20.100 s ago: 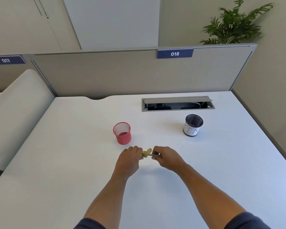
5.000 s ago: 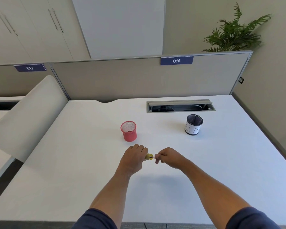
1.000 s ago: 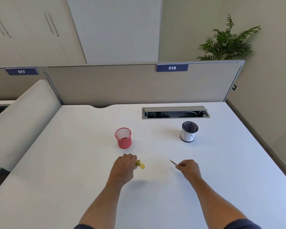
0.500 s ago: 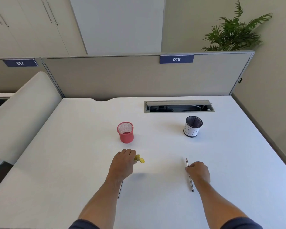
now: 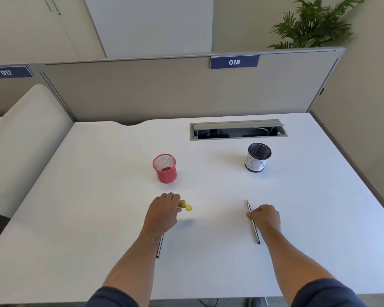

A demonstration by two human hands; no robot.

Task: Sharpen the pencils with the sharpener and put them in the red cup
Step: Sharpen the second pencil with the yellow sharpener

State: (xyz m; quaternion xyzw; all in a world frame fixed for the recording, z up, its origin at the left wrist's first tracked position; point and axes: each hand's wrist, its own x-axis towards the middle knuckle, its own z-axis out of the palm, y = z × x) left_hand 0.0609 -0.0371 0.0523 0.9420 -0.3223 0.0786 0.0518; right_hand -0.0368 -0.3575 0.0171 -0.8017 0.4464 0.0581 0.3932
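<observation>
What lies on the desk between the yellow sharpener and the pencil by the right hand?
Nothing: the head view shows bare white desk between sharpener and pencil.

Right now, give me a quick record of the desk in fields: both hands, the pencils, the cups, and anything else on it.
left hand: holds the yellow sharpener just above the desk
right hand: fingers curled on a pencil lying on the desk, point facing away
second pencil: lies on the desk, partly hidden under the left forearm
red cup: upright beyond the left hand, no pencil inside
black cup: upright, far right, white label
cable hatch: open at the back of the desk
</observation>
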